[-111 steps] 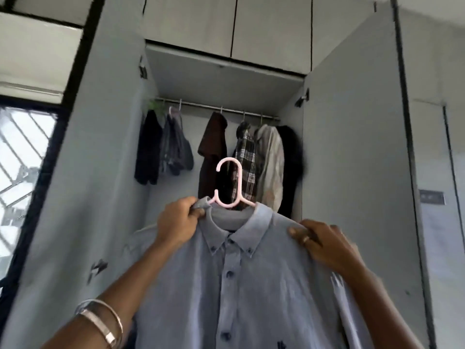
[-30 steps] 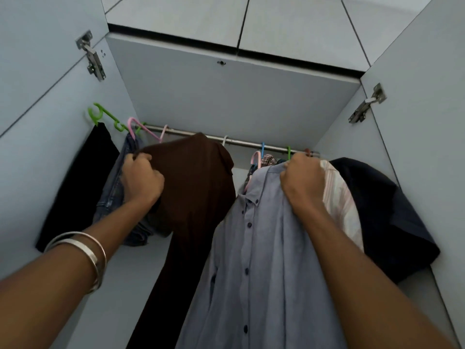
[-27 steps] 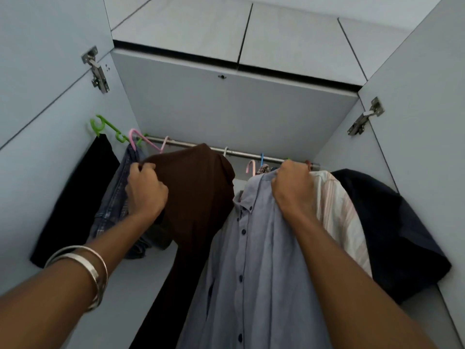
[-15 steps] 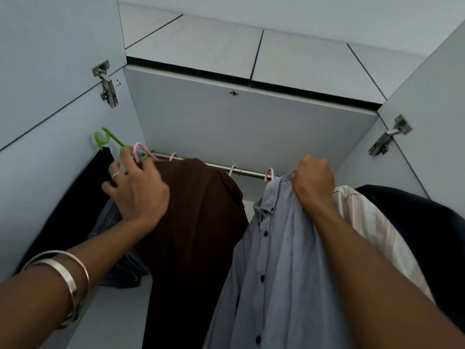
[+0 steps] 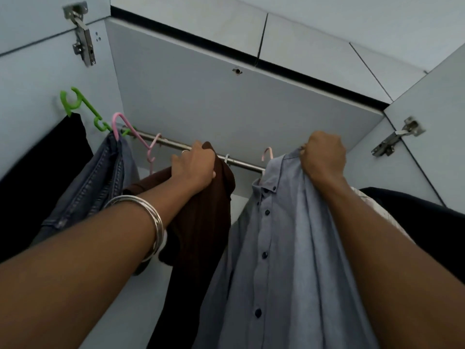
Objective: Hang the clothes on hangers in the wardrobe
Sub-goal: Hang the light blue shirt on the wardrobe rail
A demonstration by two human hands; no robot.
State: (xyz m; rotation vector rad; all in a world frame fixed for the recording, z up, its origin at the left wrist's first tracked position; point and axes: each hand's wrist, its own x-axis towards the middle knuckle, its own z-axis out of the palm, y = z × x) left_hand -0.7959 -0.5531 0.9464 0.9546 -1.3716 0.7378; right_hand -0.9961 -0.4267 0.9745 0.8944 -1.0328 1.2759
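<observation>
A: Where was the shirt (image 5: 284, 238)?

B: Inside the wardrobe (image 5: 226, 102), hanging just under the rail (image 5: 241, 163) on a pink hanger (image 5: 267, 153). Whether the hook had seated on the rail, I couldn't tell. The right hand (image 5: 323, 157) was fisted, fingers curled tight on the shoulder cloth at the top.

A: And the left hand (image 5: 193, 167)?

B: On the brown garment (image 5: 206, 205) beside it, fingers bent over its top at the rail, seemingly holding it aside to make a gap.

A: How would the shirt handle?

B: Soft, light, limp, I'd judge. It draped in long folds and wouldn't keep any shape of its own. The cloth could slide off a smooth hanger, so the shoulder over the hanger arm, or the hook itself, looked the best place to grip. The buttoned placket would help it stay on.

A: What else did the wardrobe hold?

B: From the left: a black garment (image 5: 50, 172) on a green hanger (image 5: 75, 102), jeans (image 5: 100, 177) on a second pink one (image 5: 130, 132), then the brown piece and the shirt. To the right, a pale striped garment (image 5: 377, 205) and a dark one (image 5: 427, 222), touching.
</observation>
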